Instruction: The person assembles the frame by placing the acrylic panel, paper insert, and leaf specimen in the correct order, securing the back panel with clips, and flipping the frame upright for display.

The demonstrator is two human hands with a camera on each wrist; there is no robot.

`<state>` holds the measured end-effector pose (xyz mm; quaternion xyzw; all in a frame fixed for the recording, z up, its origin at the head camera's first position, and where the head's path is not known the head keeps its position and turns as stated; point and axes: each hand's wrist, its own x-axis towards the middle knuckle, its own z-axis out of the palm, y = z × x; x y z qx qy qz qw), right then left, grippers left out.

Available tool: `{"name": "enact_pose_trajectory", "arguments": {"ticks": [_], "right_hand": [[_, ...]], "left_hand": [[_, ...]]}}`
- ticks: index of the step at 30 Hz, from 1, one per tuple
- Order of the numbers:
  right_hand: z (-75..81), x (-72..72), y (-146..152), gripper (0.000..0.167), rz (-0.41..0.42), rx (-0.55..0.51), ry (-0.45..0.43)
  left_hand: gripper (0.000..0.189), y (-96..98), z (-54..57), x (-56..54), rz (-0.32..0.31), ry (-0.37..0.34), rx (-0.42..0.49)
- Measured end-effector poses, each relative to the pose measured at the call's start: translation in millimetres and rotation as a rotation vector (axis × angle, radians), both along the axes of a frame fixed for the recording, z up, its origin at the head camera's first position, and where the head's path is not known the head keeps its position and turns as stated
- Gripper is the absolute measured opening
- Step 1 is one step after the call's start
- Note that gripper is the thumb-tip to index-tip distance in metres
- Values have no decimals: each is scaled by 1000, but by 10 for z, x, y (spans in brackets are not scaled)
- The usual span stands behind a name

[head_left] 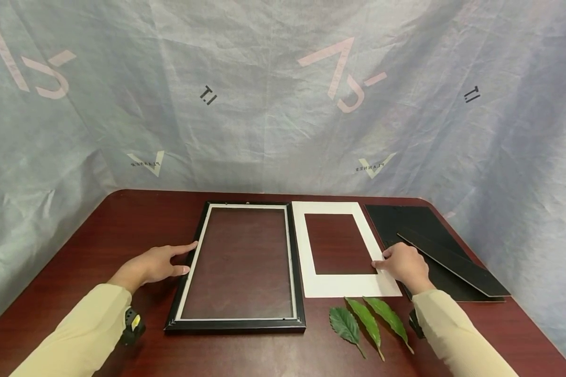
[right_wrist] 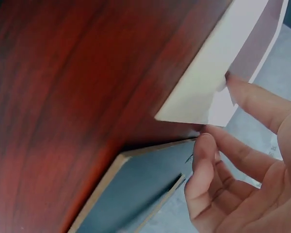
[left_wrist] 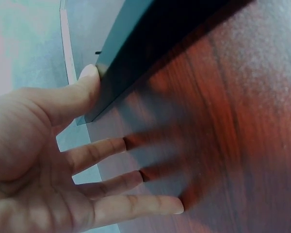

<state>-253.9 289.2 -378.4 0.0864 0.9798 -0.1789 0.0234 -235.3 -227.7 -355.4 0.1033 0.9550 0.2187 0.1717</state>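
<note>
A black picture frame (head_left: 236, 325) with a pale inner lip and a clear pane lies at the middle of the table. My left hand (head_left: 155, 267) is at its left side, index fingertip and thumb touching the edge. In the left wrist view the thumb meets the dark frame side (left_wrist: 131, 53) while the other fingers stretch out over the wood. Right of the frame lies a white picture mat (head_left: 330, 286) with a rectangular cutout. My right hand (head_left: 407, 264) grips the mat's right strip, thumb at the cutout edge and index finger at the outer edge.
At the right lies a black backing board (head_left: 405, 220) with a raised, slanting stand flap (head_left: 457, 267). Three green leaves, a dark one (head_left: 345, 324) and two longer ones (head_left: 365, 319), (head_left: 388, 317), lie before the mat. A grey printed cloth (head_left: 264, 104) hangs behind the table.
</note>
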Motion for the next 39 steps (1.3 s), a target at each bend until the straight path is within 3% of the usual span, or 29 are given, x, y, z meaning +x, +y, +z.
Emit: {"name": "enact_pose_trajectory", "arguments": {"ticks": [5,9,15,19,29,36,39], "right_hand": [[19,-2,-48,40,-41,8,-22],[48,-34,-74,28,-91,31,-52],[82,-108,-129,42,-144,58,-114],[84,-116,-152,42,-169,38,-123],[95,-140,-91,36,-189,-15,-109],[133,-131,-30,42,-208,-36,-85],[144,-116,-13,34,-181,-58,-80]], "left_hand": [[70,-1,-8,9,0,8,5],[69,8,-6,6,5,9,1],[70,4,-2,4,12,8,-5],[70,-3,4,4,7,7,-5],[69,14,8,9,13,-1,-12],[69,22,13,1,16,-11,-25],[70,21,15,1,17,-14,-30]]}}
